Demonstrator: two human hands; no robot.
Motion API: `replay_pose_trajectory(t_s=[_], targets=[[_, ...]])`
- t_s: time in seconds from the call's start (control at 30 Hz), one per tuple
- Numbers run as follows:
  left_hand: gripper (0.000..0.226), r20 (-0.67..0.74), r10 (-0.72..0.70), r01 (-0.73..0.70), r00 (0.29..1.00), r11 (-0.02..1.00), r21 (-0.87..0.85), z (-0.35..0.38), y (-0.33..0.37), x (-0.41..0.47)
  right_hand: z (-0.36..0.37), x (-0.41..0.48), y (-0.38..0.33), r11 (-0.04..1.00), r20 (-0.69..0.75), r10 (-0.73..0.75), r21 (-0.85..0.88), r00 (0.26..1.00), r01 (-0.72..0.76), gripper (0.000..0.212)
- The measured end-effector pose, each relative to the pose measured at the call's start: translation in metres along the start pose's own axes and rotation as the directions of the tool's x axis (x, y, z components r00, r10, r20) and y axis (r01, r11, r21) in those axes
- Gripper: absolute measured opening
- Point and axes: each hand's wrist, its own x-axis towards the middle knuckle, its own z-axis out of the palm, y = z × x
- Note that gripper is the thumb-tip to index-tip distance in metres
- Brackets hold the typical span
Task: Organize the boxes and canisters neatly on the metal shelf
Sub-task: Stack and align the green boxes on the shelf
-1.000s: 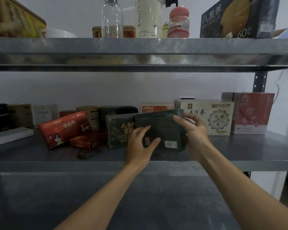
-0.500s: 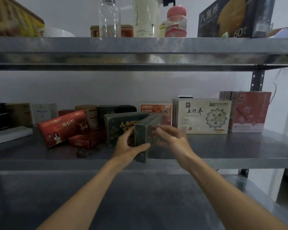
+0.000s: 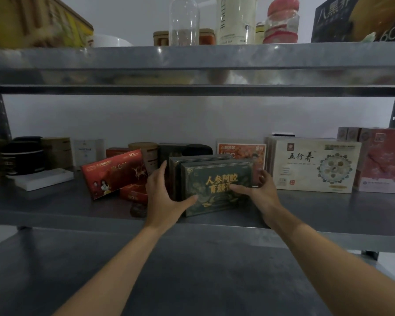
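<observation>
Left hand (image 3: pixel 167 199): spread wide, straight fingers laid along the left edge, thumb pressed on the front, for steadying.
Right hand (image 3: pixel 261 192): fingers curled round the right edge.
Dark green cardboard box with gold lettering (image 3: pixel 217 185): stood upright on the grey metal shelf (image 3: pixel 328 215), against a matching box (image 3: pixel 176 172), probably being squared.
Surfaces: glossy printed card; dull smooth steel.
Red cardboard box (image 3: pixel 114 176): leaned askew at left, not yet straightened.

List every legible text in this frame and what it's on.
"人参阿胶": front of the dark green box; the line below it is partly hidden by the right hand.
"五行养": cream box.
"八黑养" and "60": black box, top shelf.
Too blurred to read: red box, orange box, tall bottle, all the small print.
</observation>
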Motion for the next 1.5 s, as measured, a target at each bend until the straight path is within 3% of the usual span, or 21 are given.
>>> replay_pose_trajectory(t_s=[0.1,0.3,0.5,0.73,0.97,1.13,1.37,1.43,1.5], targets=[[0.124,0.199,-0.07,0.082,0.978,0.995,-0.054,0.003,-0.006,0.009,0.008,0.011,0.001,0.993,0.084,0.019,0.118,0.996,-0.029,0.104],[0.11,0.323,-0.087,0.133,0.942,0.984,-0.123,0.006,-0.014,0.02,0.02,0.034,0.009,0.97,0.204,0.025,0.23,0.979,-0.073,0.067],[0.105,0.425,-0.046,0.108,0.904,0.986,-0.124,0.014,-0.011,0.024,0.003,0.039,0.011,0.968,0.159,-0.017,0.249,0.987,-0.023,0.091],[0.113,0.57,-0.044,0.115,0.821,0.989,-0.089,0.042,0.002,0.029,-0.037,0.026,0.008,0.985,0.079,-0.051,0.168,0.996,0.038,0.075],[0.106,0.66,-0.009,0.124,0.751,0.984,-0.128,0.116,0.04,0.026,-0.113,0.016,0.006,0.985,-0.143,-0.022,0.168,0.99,0.046,0.057],[0.109,0.661,0.054,0.068,0.748,0.985,-0.157,0.164,0.06,0.025,-0.149,0.012,0.001,0.973,-0.288,0.017,0.227,0.958,0.051,0.053],[0.09,0.616,0.039,0.045,0.787,0.992,-0.121,0.169,0.058,0.025,-0.148,0.014,0.005,0.981,-0.311,-0.017,0.177,0.95,0.075,0.051],[0.078,0.591,0.023,0.037,0.807,0.995,-0.089,0.164,0.057,0.024,-0.143,0.014,0.007,0.992,-0.362,-0.05,0.086,0.931,0.087,0.066],[0.063,0.537,0.025,-0.012,0.843,1.0,-0.027,0.157,0.056,0.022,-0.137,0.01,0.007,0.97,-0.49,-0.224,-0.196,0.842,0.144,0.087]])
